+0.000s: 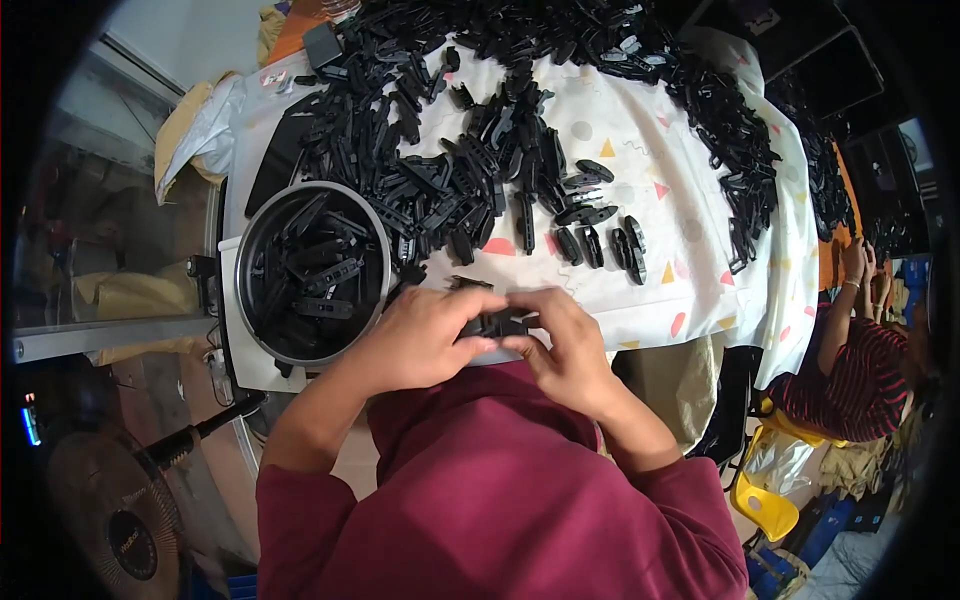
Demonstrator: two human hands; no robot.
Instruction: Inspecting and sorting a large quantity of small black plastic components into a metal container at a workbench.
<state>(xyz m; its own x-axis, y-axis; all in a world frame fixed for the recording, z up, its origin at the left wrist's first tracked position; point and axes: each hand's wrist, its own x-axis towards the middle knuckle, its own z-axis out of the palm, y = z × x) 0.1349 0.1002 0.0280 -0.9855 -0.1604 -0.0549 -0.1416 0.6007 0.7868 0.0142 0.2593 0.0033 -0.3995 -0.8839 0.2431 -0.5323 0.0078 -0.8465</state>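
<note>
Close to the table's front edge, my left hand point(425, 335) and my right hand point(565, 348) hold one small black plastic part point(497, 324) between thumbs and fingers. My fingers cover much of it, so its exact kind cannot be made out. To the left of my left hand stands a round metal pot point(383, 235) with long black plastic parts point(322, 275) inside. Just beyond my hands lies a heap of similar black parts point(455, 180). A few single pieces point(630, 250) lie apart from the heap, ahead and to the right.
A patterned white cloth point(650, 120) covers the table. More black parts point(745, 190) form a long pile at the back and right. A fan point(125, 520) stands at lower left. At far right a person in a striped top point(850, 370) works near a yellow chair point(765, 505).
</note>
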